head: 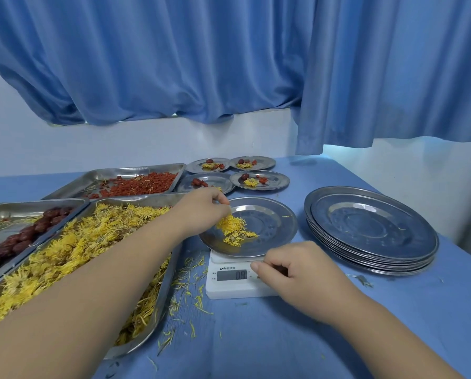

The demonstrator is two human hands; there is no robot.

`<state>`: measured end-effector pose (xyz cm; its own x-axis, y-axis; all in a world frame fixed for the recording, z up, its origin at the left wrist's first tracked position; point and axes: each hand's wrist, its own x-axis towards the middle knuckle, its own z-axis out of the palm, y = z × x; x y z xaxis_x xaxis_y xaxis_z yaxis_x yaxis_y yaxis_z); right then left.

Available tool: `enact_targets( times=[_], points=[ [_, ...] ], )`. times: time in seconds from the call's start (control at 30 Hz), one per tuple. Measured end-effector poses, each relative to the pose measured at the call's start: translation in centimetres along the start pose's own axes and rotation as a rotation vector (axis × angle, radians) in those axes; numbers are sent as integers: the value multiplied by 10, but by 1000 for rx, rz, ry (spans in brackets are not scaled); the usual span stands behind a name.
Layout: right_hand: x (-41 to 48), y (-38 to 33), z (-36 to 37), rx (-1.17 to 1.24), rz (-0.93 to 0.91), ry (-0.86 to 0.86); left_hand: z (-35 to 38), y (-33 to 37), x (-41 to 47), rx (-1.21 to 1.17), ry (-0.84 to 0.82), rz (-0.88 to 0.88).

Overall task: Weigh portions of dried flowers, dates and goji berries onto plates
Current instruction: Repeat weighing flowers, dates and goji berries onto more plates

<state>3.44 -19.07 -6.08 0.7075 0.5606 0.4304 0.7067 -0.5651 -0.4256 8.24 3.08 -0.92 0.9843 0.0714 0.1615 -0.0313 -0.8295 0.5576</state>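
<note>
Head view, one frame. Far left sits the date tray (15, 236). Next is the flower tray (78, 255), long axis roughly 7 to 1 o'clock, with the goji tray (136, 184) at its 12. The left hand (201, 212) reaches past the flower tray's far corner. Its fingertips are bunched together on the top of the flower pile (234, 228), yellow strands hanging from the pinch. The pile lies on the 9 o'clock side of the plate (272, 222), which rests on the scale (234, 280). I cannot read the display with confidence. I judge the flower portion is being trimmed to weight. The supply is at the left hand's 8 o'clock, so that hand is the nearer one for adding or returning strands. The right hand (297, 272) sits at the scale's 4 o'clock corner with fingers curled under. I cannot tell whether it holds anything. Spare plates (371, 228) are stacked at 3 o'clock.
</note>
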Motion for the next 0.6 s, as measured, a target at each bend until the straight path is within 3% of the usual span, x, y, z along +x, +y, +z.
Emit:
enact_targets(
  times=[0.6],
  points=[
    [-1,-9,8,32,-52,45,-47,-60,-49,-123,180,-49]
  ],
)
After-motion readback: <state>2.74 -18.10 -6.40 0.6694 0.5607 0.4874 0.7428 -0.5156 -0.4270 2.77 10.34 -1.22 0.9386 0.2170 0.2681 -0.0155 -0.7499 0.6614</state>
